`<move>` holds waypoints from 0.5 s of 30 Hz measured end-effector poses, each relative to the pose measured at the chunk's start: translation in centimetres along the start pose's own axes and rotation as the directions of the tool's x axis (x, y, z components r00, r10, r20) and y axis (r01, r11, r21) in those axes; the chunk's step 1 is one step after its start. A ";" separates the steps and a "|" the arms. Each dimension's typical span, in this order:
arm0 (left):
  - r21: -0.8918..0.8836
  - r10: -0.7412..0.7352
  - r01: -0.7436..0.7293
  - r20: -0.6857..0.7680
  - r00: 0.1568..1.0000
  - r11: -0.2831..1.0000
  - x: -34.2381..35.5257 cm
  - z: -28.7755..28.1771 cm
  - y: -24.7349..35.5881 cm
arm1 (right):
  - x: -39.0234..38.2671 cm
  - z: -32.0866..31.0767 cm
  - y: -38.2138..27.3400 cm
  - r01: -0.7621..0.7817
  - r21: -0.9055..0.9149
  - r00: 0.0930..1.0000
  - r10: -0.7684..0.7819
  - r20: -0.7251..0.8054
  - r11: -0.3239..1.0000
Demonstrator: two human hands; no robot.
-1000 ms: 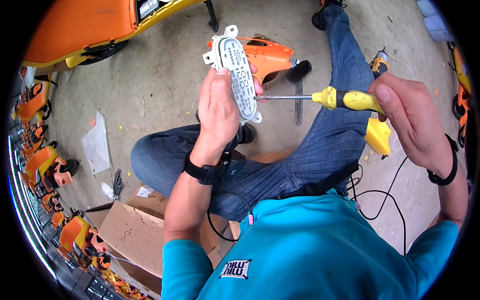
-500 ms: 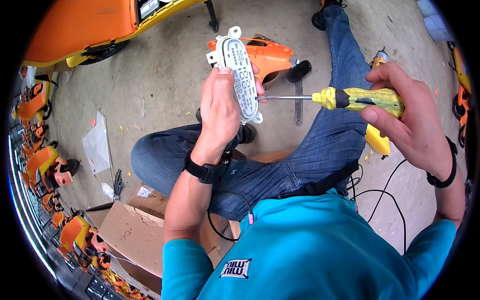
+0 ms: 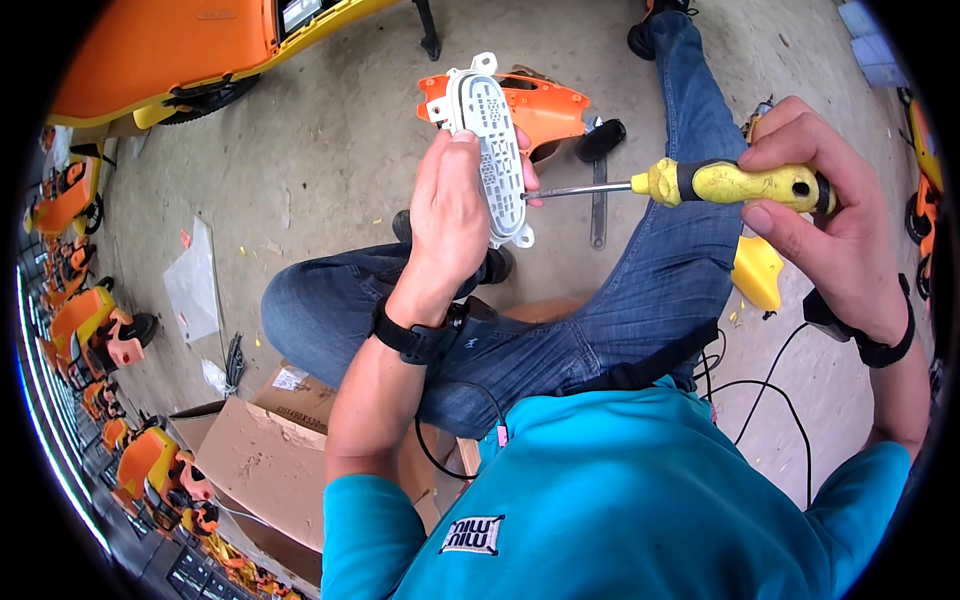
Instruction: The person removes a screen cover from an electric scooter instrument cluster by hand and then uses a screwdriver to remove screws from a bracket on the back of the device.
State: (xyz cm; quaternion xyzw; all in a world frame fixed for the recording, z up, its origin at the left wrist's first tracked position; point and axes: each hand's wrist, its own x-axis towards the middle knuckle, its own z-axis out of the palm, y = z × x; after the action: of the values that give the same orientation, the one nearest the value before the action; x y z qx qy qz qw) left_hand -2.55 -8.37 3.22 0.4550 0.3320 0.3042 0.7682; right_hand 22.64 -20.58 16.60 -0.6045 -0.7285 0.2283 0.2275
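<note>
My left hand [image 3: 452, 205] is closed around a white oval plastic panel [image 3: 502, 160] with mounting tabs at its ends and a grid of slots in its face. The thumb lies along the near side, and fingertips show at the far side. In my right hand [image 3: 830, 215], a screwdriver [image 3: 735, 183] with a yellow and black handle is gripped between thumb and fingers. Its metal shaft points left, and the tip meets the panel's right edge near the lower end. Whether a screw sits at the tip is too small to tell.
Beyond the panel an orange plastic shell [image 3: 545, 110] lies on the concrete floor beside a wrench [image 3: 598, 215]. A cardboard box [image 3: 265, 465] stands by my left elbow. A yellow part [image 3: 757, 272] and black cables [image 3: 775, 385] lie right of my leg. Orange-yellow vehicles [image 3: 170, 60] stand around.
The panel and my left hand have shifted slightly right. My right hand has moved a little right too, and the screwdriver handle has turned, with its tip still at the panel's edge.
</note>
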 end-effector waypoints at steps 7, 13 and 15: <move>0.052 0.089 -0.088 -0.023 0.996 0.995 -0.4 0.0 -0.1 | 0.9 -1.0 -2.1 -0.529 0.138 0.834 0.483 0.266 0.837; 0.029 -0.002 0.002 -0.016 1.000 1.000 0.0 -0.2 -0.1 | -0.4 0.1 -0.9 0.029 -0.135 0.996 -0.018 0.082 0.990; 0.002 -0.032 0.032 0.000 0.999 0.999 0.2 -0.4 -0.4 | -0.4 0.1 -0.5 0.094 -0.105 0.995 -0.089 0.054 0.990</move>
State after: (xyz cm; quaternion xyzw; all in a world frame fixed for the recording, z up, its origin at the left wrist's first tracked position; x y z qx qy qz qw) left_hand -2.71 -8.17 2.70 0.4505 0.3395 0.2917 0.7724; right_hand 22.24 -21.12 16.83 -0.5760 -0.7721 0.1929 0.1867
